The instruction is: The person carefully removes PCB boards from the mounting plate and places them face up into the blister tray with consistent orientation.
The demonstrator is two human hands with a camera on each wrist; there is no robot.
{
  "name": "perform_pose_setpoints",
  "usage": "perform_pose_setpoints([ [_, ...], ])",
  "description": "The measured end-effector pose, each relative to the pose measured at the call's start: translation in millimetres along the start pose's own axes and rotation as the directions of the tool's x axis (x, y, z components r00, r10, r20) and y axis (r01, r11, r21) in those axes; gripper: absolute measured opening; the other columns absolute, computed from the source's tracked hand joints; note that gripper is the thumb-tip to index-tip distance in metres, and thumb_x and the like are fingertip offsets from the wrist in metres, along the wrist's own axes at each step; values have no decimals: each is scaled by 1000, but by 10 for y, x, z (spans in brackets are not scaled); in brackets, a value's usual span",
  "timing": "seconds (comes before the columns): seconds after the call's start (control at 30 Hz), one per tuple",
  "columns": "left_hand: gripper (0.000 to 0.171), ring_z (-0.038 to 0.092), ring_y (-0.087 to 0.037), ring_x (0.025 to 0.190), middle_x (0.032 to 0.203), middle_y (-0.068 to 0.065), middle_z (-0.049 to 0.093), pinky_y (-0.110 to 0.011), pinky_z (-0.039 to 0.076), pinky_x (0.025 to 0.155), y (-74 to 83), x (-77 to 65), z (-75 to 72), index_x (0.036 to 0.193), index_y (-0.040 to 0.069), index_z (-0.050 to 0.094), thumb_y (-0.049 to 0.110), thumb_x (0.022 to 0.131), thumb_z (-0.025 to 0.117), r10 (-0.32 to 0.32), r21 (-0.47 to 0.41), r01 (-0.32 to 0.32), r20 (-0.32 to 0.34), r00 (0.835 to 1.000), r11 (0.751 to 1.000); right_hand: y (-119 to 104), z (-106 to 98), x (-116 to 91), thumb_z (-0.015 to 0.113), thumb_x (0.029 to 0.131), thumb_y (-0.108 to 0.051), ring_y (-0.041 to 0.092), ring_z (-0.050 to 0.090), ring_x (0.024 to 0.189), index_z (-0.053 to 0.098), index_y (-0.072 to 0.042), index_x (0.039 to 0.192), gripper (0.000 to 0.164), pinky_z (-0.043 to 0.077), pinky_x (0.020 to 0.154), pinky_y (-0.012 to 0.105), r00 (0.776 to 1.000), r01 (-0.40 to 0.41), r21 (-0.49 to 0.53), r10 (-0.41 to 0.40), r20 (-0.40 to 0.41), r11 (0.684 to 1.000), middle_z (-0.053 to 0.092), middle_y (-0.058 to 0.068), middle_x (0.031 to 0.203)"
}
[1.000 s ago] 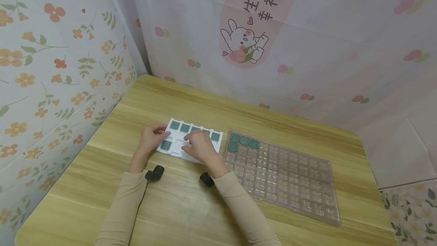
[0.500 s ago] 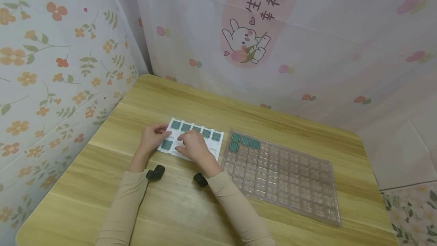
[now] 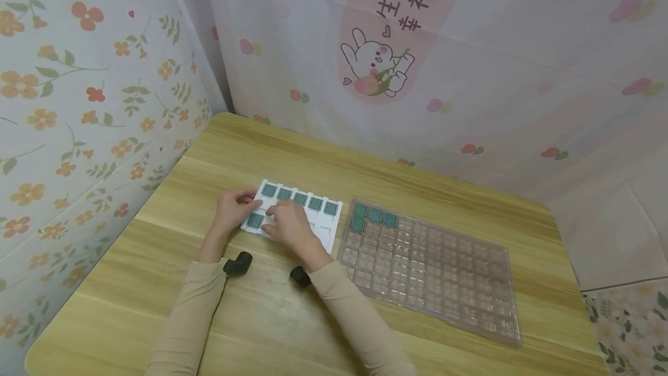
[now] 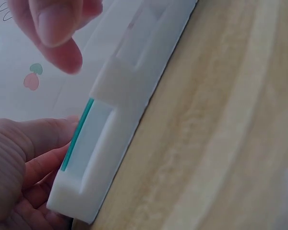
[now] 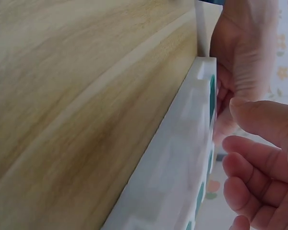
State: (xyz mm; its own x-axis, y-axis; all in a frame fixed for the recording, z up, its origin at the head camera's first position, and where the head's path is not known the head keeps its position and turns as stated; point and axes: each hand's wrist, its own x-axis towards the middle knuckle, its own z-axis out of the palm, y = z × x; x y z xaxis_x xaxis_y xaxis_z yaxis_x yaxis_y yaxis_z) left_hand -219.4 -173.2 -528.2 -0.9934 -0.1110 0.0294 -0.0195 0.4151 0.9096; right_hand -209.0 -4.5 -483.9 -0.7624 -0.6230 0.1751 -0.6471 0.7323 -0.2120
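Note:
A white tray (image 3: 325,232) with pockets lies on the table, several green square chips (image 3: 315,204) along its back row. One more green chip (image 3: 254,220) sits in its front-left pocket. My left hand (image 3: 233,212) holds the tray's left end, thumb on top; in the left wrist view those fingers (image 4: 31,143) are curled at the tray's side, beside a chip's thin edge. Over the tray's middle hovers my right hand (image 3: 294,226), covering part of the front row. The right wrist view has its thumb (image 5: 261,117) and loosely bent fingers apart, nothing between them.
Right of the white tray lies a clear plastic tray (image 3: 443,271) with many small compartments; several green chips (image 3: 375,215) occupy its back-left corner. Black wrist devices (image 3: 237,264) are on both forearms. Printed curtains (image 3: 292,45) hang behind and left of the wooden table (image 3: 250,318).
My right hand has shifted left across the white tray, uncovering back-row chips and pockets at the right. My left hand stays at the tray's left end.

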Motion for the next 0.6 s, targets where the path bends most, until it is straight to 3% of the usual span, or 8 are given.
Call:
perform_pose_setpoints([
  [0.3, 32, 58, -11, 72, 86, -21, 67, -15, 43, 61, 5, 10, 0, 109, -8, 64, 5, 81, 71, 4, 6, -4, -10, 1000, 1000, -71, 39, 57, 74, 79, -32, 18, 62, 83, 74, -14, 92, 22, 49, 66, 29, 999, -26, -4, 26, 25, 1000, 67, -1, 85],
  [0.6, 31, 57, -8, 69, 83, -22, 66, -12, 42, 60, 3, 4, 5, 107, -10, 65, 3, 79, 72, 13, -13, -13, -26, 1000, 1000, -124, 62, 107, 73, 80, -35, 15, 61, 76, 73, -16, 84, 20, 48, 64, 30, 998, -28, -67, 32, 56, 997, 65, -4, 80],
])
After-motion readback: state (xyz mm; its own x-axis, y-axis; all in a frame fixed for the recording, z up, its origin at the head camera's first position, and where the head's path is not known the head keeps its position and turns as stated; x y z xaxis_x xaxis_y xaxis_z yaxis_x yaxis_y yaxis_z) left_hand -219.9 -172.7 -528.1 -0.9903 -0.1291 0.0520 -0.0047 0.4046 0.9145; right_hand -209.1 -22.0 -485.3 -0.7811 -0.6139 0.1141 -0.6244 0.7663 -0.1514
